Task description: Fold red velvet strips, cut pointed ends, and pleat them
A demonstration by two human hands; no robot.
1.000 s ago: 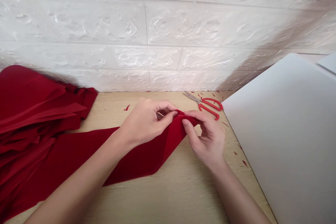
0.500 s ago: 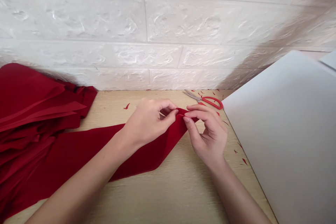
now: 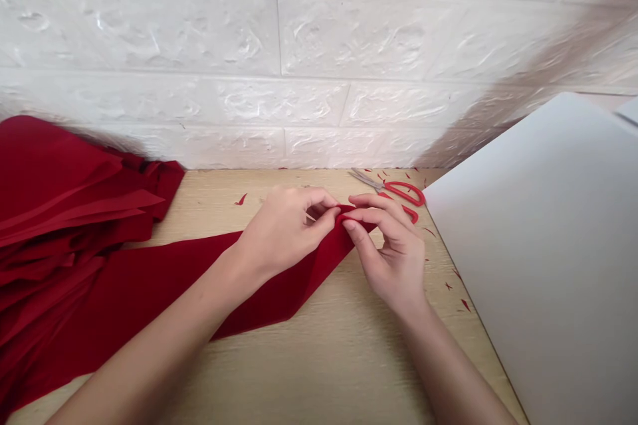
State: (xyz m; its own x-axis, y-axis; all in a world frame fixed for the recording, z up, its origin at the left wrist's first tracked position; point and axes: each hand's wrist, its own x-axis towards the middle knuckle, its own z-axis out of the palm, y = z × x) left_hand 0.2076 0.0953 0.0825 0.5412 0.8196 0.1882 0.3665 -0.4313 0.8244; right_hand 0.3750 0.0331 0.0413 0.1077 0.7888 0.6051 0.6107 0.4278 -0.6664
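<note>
We take the pinched tip as clock centre, wall (image 3: 319, 33) at twelve. Left hand (image 3: 286, 229) pinches the tip of the red strip (image 3: 174, 285) between thumb and forefinger, coming in from eight o'clock. Right hand (image 3: 393, 252) comes in from five and has thumb and forefinger closed on the same tip, right beside the left fingertips; its middle finger sits higher, more extended. Two close pinches look right for soft cloth: less slack between grips, finer control of the folded edge. The strip runs from the tip back under the left forearm to the cloth pile (image 3: 60, 172) at nine, on the worktop (image 3: 323, 372); our read is that the pile's weight anchors that end. Scissors (image 3: 406, 194) lie at two, just beyond the right hand, red handles towards three, one loop partly behind the fingers. Probably parked there for easy reach. White panel (image 3: 538, 246) covers three to four, well apart from the cloth. Small red scraps (image 3: 242, 199) dot the worktop, more by scissors and panel edge. Can't tell what's inside the fold; fingers hide it.
</note>
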